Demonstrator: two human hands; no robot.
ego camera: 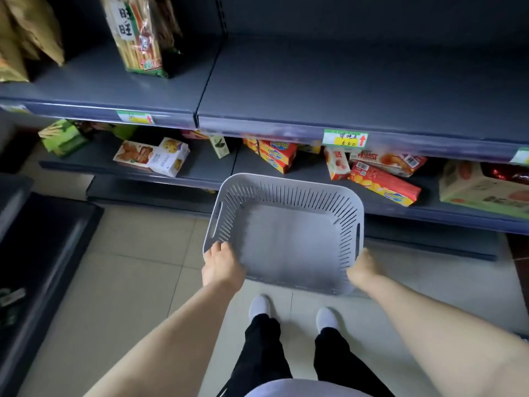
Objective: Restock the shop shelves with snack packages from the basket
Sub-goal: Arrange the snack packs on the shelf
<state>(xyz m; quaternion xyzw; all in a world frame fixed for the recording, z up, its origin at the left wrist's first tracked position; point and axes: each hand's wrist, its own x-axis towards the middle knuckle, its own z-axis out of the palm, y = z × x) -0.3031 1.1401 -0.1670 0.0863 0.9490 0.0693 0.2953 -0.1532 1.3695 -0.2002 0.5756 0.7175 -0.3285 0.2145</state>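
I hold a grey slotted plastic basket (286, 233) in front of me, above the tiled floor; nothing lies inside it. My left hand (221, 263) grips its near left corner, fingers curled over the rim. At the near right corner my right hand (365, 269) grips the rim. Snack boxes lie on the lower shelf (200, 173) behind the basket: red and yellow cracker boxes (383, 186), a white cookie box (169, 157). A tall bag of stick snacks (137, 35) stands on the upper shelf (315, 90) at the left.
The upper shelf is bare grey metal from its middle to the right, with a price tag (345, 138) on its front edge. A dark cabinet (34, 253) stands at my left. My feet (292, 310) are on the tiled floor just below the basket.
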